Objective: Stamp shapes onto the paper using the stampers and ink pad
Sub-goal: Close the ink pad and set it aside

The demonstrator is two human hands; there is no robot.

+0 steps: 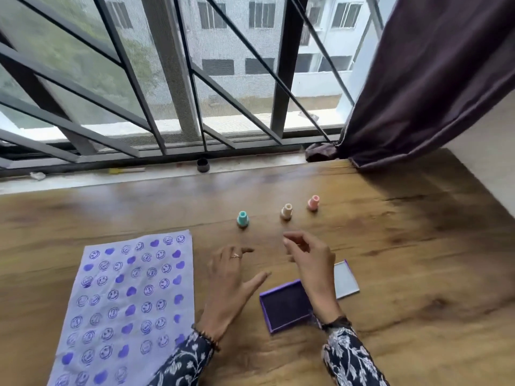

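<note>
A pale paper sheet (122, 305) covered with several purple smiley and heart prints lies at the front left of the wooden table. Three stampers stand upright in a row beyond my hands: a teal stamper (242, 218), a beige stamper (286, 212) and a pink stamper (313, 203). The open purple ink pad (284, 306) sits front centre, partly under my right wrist, with its lid (345, 278) lying just right of it. My left hand (231, 280) hovers with fingers spread beside the paper. My right hand (310, 260) is above the pad, fingers loosely curled and holding nothing.
A window with dark metal bars (167, 87) runs along the table's far edge, with a small dark cup (202, 164) on the sill. A dark purple curtain (423, 79) hangs at the back right corner. Bare wooden tabletop (418, 260) stretches to the right.
</note>
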